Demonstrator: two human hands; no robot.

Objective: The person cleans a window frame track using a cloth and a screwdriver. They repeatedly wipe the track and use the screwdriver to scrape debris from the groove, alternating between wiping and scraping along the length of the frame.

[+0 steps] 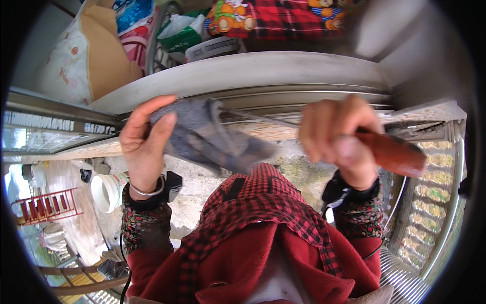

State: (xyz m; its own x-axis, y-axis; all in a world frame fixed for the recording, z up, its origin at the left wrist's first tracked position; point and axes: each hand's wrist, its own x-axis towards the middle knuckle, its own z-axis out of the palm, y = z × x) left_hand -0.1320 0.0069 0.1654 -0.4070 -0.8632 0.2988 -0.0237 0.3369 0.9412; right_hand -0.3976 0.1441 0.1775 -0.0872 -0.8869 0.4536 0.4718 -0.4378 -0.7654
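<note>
My left hand is closed on the upper left part of a dark grey cloth, which hangs in loose folds and is smeared by motion at its lower right. In my right hand is a tool with a reddish-brown handle and a thin metal shaft, like a screwdriver. The shaft runs left to the cloth's upper edge, where its tip is hidden. Both hands are in front of the metal window track.
A pale sill curves behind the track. Beyond it are a red plaid cloth and a green-and-white bag. A white bucket and a red rack are at lower left. A balustrade stands at right.
</note>
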